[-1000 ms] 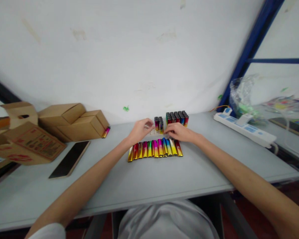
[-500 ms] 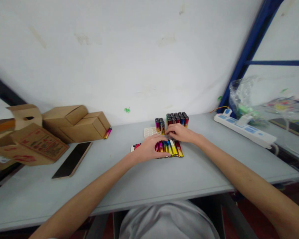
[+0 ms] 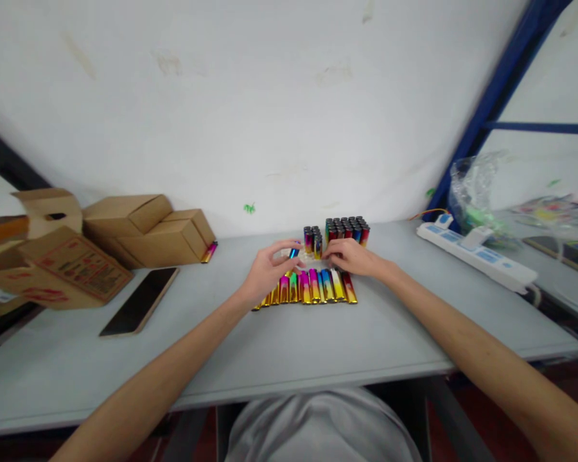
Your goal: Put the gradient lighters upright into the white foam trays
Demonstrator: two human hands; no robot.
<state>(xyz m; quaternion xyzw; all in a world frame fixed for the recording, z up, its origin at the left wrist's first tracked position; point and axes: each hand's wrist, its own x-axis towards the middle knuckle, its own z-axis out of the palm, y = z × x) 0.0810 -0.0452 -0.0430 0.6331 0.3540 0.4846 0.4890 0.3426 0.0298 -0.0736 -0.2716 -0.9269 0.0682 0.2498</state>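
A row of several shiny rainbow-coloured lighters lies flat on the grey table. Behind it, several lighters stand upright in a small group and a larger block, on a white tray that is mostly hidden. My left hand is raised just above the row's left end and pinches one lighter between thumb and fingers. My right hand rests at the row's far right side, fingers touching the tray area in front of the upright lighters; it seems to hold nothing.
Brown cardboard boxes are stacked at the left, with one loose lighter beside them. A dark flat slab lies on the table's left. A white power strip and a crumpled clear bag sit at the right by a blue frame.
My left hand went from the upright lighters down onto the flat row, then rose with one lighter pinched in it. My right hand stayed put.
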